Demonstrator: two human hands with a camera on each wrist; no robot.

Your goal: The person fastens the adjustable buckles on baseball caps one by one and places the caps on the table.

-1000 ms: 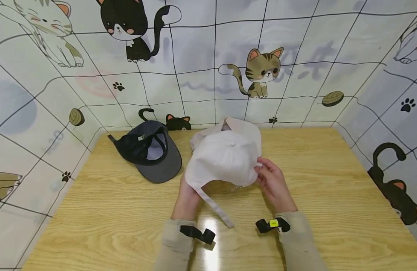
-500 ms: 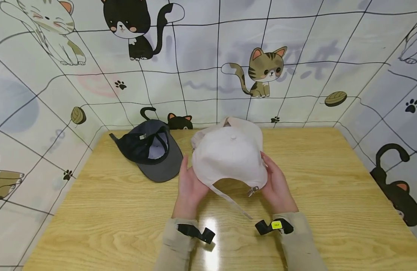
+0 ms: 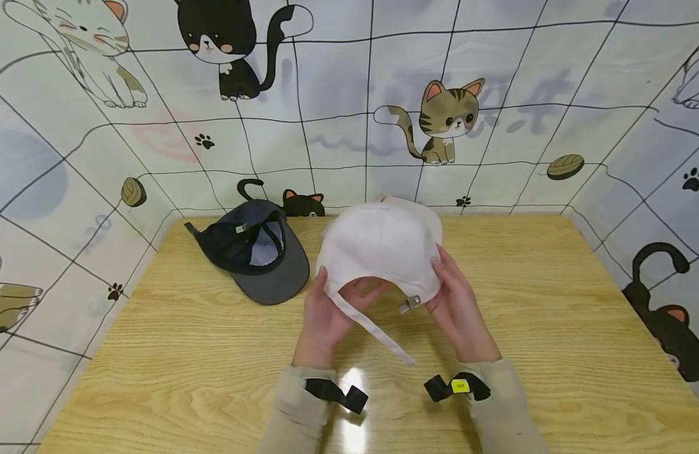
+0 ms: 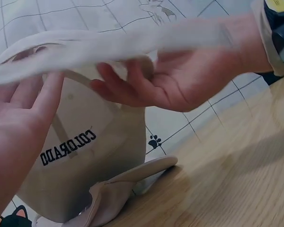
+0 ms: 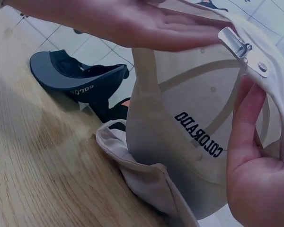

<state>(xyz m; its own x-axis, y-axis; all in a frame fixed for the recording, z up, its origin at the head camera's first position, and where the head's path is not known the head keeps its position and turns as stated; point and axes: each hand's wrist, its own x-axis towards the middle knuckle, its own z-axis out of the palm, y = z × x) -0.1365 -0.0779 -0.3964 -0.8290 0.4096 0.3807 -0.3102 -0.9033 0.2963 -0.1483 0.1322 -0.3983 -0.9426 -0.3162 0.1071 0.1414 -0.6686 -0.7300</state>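
A white baseball cap (image 3: 380, 246) is held up between both hands, its rear opening towards me. My left hand (image 3: 327, 318) has its thumb at the cap's left edge and its fingers inside the opening. The right hand (image 3: 457, 309) grips the right edge near a metal buckle (image 3: 410, 303). From the left edge a loose strap (image 3: 378, 328) hangs down. Dark mirrored lettering (image 5: 199, 135) shows inside the cap in the right wrist view. Behind it, mostly hidden in the head view, a beige cap (image 3: 426, 214) lies on the table.
On the left a dark grey cap (image 3: 270, 271) lies tilted, its inside partly showing. The wooden table (image 3: 554, 328) ends at a backdrop (image 3: 338, 94) printed with cats and grid lines, which also rises on both sides.
The right hand has shifted from pinching at the cap's side to gripping its edge. The left fingers have moved into the opening. The white cap now tips up, covering more of the beige cap.
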